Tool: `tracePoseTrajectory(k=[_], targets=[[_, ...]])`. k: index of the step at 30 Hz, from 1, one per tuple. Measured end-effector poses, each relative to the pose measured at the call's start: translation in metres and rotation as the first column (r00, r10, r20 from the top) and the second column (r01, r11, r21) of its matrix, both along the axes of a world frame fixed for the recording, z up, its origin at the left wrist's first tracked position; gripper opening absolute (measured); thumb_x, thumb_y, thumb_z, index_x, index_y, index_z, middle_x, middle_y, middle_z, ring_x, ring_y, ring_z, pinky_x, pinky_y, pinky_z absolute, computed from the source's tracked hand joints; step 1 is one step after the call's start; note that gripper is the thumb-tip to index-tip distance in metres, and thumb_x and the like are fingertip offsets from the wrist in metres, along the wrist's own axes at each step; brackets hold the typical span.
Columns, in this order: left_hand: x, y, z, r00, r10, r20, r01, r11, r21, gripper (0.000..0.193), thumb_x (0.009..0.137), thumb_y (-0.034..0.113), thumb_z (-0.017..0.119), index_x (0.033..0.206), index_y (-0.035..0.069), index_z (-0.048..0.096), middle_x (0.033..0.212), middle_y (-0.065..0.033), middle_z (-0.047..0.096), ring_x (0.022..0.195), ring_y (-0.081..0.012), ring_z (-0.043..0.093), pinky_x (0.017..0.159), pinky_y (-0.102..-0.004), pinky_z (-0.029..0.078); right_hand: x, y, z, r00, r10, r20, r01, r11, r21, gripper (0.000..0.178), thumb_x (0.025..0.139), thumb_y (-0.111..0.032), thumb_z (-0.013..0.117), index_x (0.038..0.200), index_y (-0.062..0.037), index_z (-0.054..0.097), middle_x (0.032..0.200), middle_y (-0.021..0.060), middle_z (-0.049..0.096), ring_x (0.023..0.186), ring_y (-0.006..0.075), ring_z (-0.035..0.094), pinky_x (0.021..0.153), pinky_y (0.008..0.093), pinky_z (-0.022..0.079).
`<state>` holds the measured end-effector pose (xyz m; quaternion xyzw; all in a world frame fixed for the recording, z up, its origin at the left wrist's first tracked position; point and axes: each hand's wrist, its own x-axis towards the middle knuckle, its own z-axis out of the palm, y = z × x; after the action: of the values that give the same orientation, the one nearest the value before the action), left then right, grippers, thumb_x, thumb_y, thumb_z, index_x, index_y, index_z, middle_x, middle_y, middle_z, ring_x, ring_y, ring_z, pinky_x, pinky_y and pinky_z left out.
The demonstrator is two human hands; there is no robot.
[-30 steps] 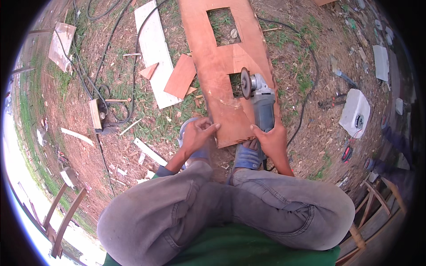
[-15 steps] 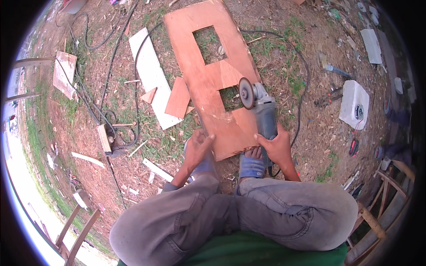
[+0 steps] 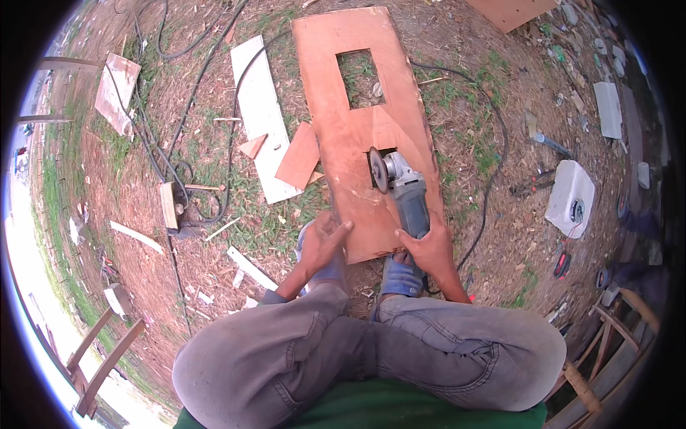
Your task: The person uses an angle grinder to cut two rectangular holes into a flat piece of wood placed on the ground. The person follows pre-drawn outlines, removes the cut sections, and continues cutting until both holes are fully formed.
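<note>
A long brown plywood sheet (image 3: 354,136) lies on the ground in front of me, with a rectangular hole cut near its far end. My right hand (image 3: 427,250) grips the body of a grey angle grinder (image 3: 406,187); its disc stands in a notch cut into the sheet's middle. My left hand (image 3: 324,239) presses on the sheet's near left edge, fingers spread. Both my knees in grey trousers fill the lower part of the view, and my blue shoes sit under the sheet's near end.
A white board (image 3: 261,118) and small brown offcuts (image 3: 299,156) lie left of the sheet. Black cables (image 3: 207,93) snake across the ground to a socket block (image 3: 170,205). A white container (image 3: 569,198) and tools lie right. Wooden frames (image 3: 107,357) stand at lower left and right.
The view has shifted, so the sheet and hands sit lower and more central. My right hand has kept hold of the grinder and my left hand has stayed on the sheet's edge.
</note>
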<state>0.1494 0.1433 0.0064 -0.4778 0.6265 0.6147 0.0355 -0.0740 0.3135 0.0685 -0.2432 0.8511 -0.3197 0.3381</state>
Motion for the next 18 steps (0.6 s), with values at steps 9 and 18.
tracePoseTrajectory(k=[9,18], targets=[[-0.0019,-0.0016,0.0029,1.0,-0.017,0.004,0.017,1.0,-0.011,0.051,0.102,0.045,0.079,0.131,0.002,0.076,0.117,-0.02,0.08,0.109,-0.0298,0.076,0.1,-0.0425,0.056,0.0037,-0.0001,-0.0031,1.0,0.017,0.006,-0.017,1.0,0.024,0.07,0.086,-0.03,0.092,0.128,0.0166,0.062,0.075,0.0224,0.078,0.076,0.0379,0.083,0.076,0.0465,0.064],[-0.0025,0.0001,0.0011,1.0,0.003,-0.015,-0.003,1.0,0.018,0.048,0.103,0.041,0.078,0.132,0.003,0.077,0.116,-0.0158,0.081,0.108,-0.0243,0.076,0.099,-0.0401,0.057,0.005,0.0012,-0.0054,0.995,-0.018,0.1,0.008,0.995,0.097,0.069,0.086,-0.031,0.093,0.127,0.0152,0.062,0.086,0.028,0.078,0.08,0.0408,0.081,0.074,0.0482,0.063]])
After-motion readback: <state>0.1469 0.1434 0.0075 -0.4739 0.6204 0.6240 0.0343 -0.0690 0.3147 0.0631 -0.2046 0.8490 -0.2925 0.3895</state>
